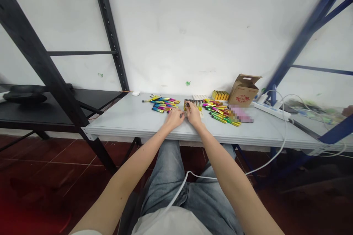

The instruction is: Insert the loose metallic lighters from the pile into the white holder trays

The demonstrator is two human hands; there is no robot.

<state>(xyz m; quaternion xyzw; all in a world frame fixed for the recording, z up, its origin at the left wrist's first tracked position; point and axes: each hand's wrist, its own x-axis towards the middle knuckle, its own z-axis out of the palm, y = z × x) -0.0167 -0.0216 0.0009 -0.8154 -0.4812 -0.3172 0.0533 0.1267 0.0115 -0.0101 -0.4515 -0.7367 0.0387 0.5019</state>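
At the front middle of the table, my left hand (174, 118) rests with its fingers curled, close to my right hand; what it holds, if anything, is too small to make out. Bent fingers of my right hand (194, 114) are at the left end of a row of upright, shiny yellow, dark-topped lighters (199, 105), and they partly cover it. Whether a single lighter is pinched there is hidden. To the left lies a loose pile of slim, shiny multicoloured lighters (164, 103). On the right is another such pile (219, 111), in green, gold and pink.
A yellow block of upright pieces (220, 95) stands at the back, beside an open cardboard box (243, 91). Further right are a pink blurred item (241, 113) and a white power strip (271, 110). A white cable (282, 143) hangs over the table edge and crosses my lap.
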